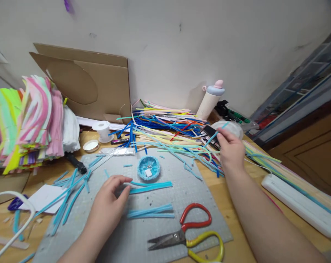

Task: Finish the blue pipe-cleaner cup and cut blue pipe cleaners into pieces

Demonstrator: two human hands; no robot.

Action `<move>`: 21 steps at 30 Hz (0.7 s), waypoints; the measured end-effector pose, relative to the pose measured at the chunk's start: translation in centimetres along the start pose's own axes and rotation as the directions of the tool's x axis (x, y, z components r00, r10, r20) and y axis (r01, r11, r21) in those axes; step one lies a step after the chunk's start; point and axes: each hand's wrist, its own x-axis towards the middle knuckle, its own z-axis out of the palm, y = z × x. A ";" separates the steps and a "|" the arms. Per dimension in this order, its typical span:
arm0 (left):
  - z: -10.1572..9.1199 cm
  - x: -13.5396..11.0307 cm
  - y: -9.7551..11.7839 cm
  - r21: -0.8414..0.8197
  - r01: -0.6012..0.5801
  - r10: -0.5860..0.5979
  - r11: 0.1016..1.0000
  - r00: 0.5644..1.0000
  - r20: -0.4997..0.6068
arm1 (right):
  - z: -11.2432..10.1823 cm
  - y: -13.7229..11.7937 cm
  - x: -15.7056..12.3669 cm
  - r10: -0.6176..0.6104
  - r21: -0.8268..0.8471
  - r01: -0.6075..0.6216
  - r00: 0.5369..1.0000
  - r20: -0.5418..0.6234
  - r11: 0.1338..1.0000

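Note:
My left hand (109, 202) is low over the grey cutting mat (94, 237), thumb and forefinger curled round the left ends of some light blue pipe cleaners (154, 187). Raised at the right, my right hand (231, 148) pinches a short light blue pipe cleaner (211, 140). A small fuzzy blue bowl-shaped piece (154, 166) with a white bit inside sits just beyond the left hand. Closer to me lies another small bundle of blue pipe cleaners (151, 212). Scissors (179, 237) with one red and one yellow handle rest partly open on the mat.
Loose blue strips (68, 204) and white paper (46, 199) lie at left. A multicoloured pipe cleaner pile (165, 124) fills the back, beside a pale bottle (210, 100) and white spool (102, 130). Cardboard (107, 84) leans on the wall; a white power strip (299, 204) is at right.

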 end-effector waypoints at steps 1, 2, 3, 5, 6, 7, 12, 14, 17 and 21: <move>-0.1 0.1 -0.2 0.010 0.019 -0.019 1.000 1.000 0.004 | 0.2 -0.6 -0.3 -0.039 0.052 0.043 0.997 -0.068 0.998; -0.1 0.2 -0.3 0.022 0.029 -0.029 0.999 0.999 0.012 | 0.3 -1.3 -0.8 -0.076 0.106 0.091 0.988 -0.137 0.990; -0.1 0.3 -0.4 0.036 0.028 -0.028 0.999 0.999 0.020 | 0.5 -2.1 -1.3 -0.106 0.161 0.138 0.976 -0.192 0.977; 0.0 0.3 -0.4 0.082 -0.007 0.004 0.997 0.999 0.036 | 0.7 -4.1 -2.8 -0.128 0.268 0.176 0.974 -0.188 0.947; 0.1 0.3 -0.3 0.114 -0.033 0.029 0.993 0.999 0.041 | 0.8 -5.1 -3.8 -0.121 0.321 0.148 0.987 -0.101 0.936; 0.2 0.3 -0.2 0.150 -0.061 0.055 0.987 0.997 0.045 | 0.9 -6.2 -5.0 -0.112 0.383 0.094 0.993 0.027 0.919; 1.1 0.1 0.4 0.293 -0.160 0.140 0.942 0.986 0.089 | 1.8 -9.2 -10.5 0.136 0.213 -0.588 0.491 0.860 0.780; 1.5 0.2 0.3 0.312 -0.177 0.146 0.934 0.982 0.118 | 2.3 -9.0 -11.8 0.220 0.075 -0.764 0.277 0.935 0.641; 1.7 0.3 0.3 0.331 -0.194 0.157 0.923 0.978 0.136 | 2.8 -8.2 -12.4 0.246 -0.015 -0.872 0.121 0.962 0.490; 0.9 -0.2 1.8 0.325 -0.343 0.305 0.881 0.938 0.163 | 2.8 -8.3 -12.2 0.226 0.048 -0.799 0.226 0.948 0.599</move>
